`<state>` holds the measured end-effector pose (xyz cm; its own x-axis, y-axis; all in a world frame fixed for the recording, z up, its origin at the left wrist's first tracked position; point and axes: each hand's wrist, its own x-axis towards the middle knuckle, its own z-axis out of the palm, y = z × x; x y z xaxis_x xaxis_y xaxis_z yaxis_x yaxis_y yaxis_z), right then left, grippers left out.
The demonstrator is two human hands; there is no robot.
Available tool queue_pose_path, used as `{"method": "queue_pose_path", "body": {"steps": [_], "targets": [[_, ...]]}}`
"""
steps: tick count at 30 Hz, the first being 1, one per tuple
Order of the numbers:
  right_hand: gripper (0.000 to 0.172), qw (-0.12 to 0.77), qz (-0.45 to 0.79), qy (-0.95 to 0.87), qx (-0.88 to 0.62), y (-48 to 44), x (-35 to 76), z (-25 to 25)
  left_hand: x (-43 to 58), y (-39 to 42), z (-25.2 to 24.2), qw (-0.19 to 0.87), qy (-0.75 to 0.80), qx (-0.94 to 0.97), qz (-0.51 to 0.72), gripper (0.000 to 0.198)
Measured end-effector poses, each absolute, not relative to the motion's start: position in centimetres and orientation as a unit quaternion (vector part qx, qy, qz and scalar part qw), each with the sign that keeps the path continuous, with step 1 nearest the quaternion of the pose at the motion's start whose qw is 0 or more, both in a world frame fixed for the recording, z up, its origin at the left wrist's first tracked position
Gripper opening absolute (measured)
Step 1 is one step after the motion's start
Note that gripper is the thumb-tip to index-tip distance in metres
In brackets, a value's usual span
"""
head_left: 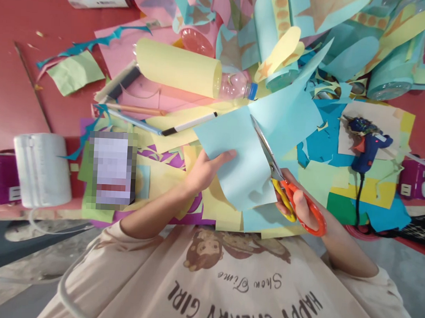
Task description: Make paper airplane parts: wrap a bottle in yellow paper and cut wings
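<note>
A sheet of light blue paper (234,155) is held up over the table, with a long cut running in from its near edge. My left hand (206,170) pinches its left side, thumb on top and the fingers hidden underneath. In my right hand (299,206) is a pair of scissors (281,177) with one orange and one yellow handle. Their blades lie in the cut, pointing away and to the left, and look nearly closed. Right of the blades, the other part of the sheet (289,115) spreads out and curls up at its far corner.
A plastic bottle (234,86) wrapped in yellow paper lies beyond the sheet, near a black-and-white marker (189,124). At right rests a blue glue gun (368,150) with its cord. A phone (114,168) lies left, beside a white pouch (43,169). Paper-covered bottles (276,39) stand behind.
</note>
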<state>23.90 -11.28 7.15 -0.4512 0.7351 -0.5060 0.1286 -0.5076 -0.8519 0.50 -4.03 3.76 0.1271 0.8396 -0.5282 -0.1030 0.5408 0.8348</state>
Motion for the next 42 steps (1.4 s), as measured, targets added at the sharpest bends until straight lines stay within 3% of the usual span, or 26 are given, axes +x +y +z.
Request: {"method": "queue_pose_path", "body": {"steps": [23,42], "targets": [[0.056,0.249,0.704,-0.417,-0.519,-11.5,22.8,6.2,0.6,-4.3,3.4,0.683,0.558,0.325,0.342,0.039],[0.06,0.237,0.699,-0.423,-0.525,-10.9,22.4,7.2,0.7,-4.6,3.4,0.694,0.546,0.348,0.315,0.047]]}}
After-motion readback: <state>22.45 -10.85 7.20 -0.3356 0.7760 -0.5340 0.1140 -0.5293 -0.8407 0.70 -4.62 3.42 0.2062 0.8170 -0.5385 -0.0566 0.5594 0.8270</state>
